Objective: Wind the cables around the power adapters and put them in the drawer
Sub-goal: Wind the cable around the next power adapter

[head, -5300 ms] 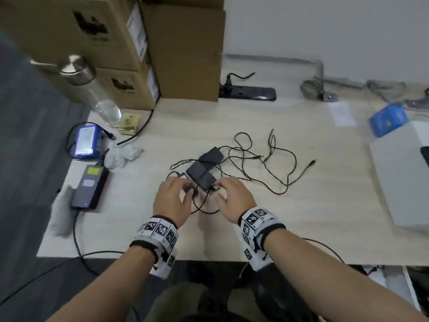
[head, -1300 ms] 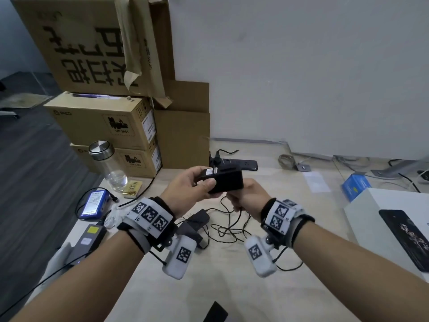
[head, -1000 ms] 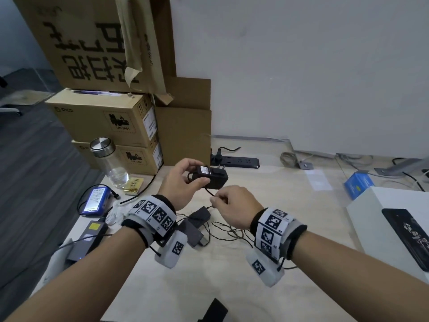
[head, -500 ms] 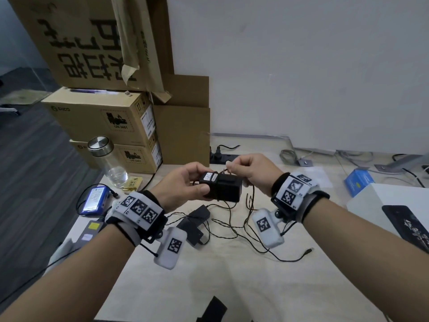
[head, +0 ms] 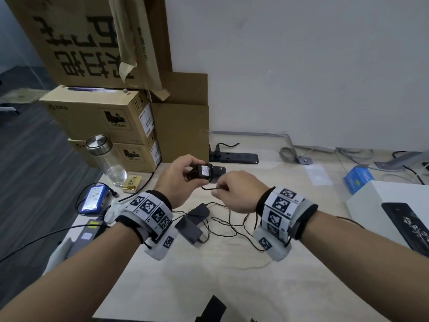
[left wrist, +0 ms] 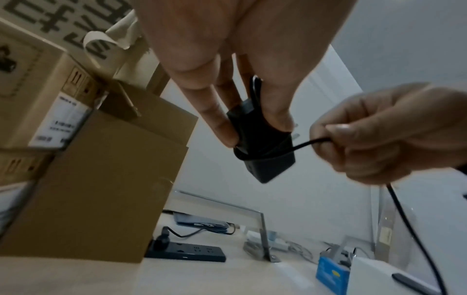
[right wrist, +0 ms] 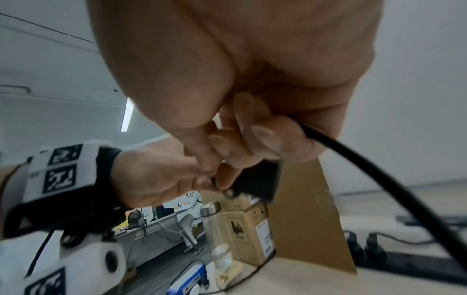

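The head camera looks down from above at the black charger (head: 204, 174) held over the table (head: 209, 275). The left wrist camera sits very close under the charger (left wrist: 262, 147), looking up. The right wrist camera looks from the charger's (right wrist: 257, 179) right. All three show it.

"UN 3481" label on upper stacked carton (head: 97, 115); "PICO" logo on its front edge. Other print unreadable.
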